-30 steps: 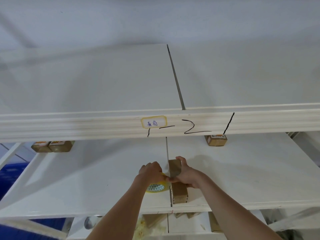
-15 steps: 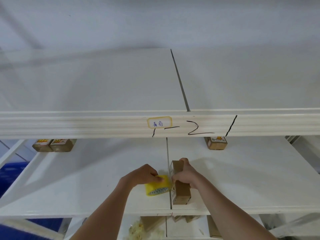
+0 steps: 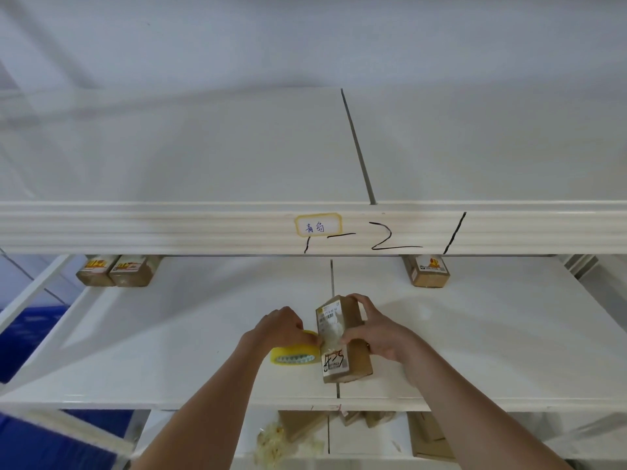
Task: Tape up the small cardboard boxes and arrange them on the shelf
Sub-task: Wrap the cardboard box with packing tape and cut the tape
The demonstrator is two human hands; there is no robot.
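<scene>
A small brown cardboard box (image 3: pixel 349 359) with white labels and black marker writing rests on the white middle shelf (image 3: pixel 169 334), near its front edge. My right hand (image 3: pixel 373 330) grips the box across its top and right side. My left hand (image 3: pixel 281 327) holds a yellow tape roll (image 3: pixel 293 355) just left of the box, fingertips pinching the clear tape against the box's labelled face.
Two taped boxes (image 3: pixel 117 270) sit at the shelf's back left and one box (image 3: pixel 429 270) at the back right. The upper shelf's front rail (image 3: pixel 169 228) carries a yellow-edged label and marker strokes. Flat cardboard and crumpled tape scraps (image 3: pixel 281 442) lie on the lower shelf.
My right hand has turned the box so its labelled face shows. My left hand has drawn the tape roll out to the left and stays pressed against the box.
</scene>
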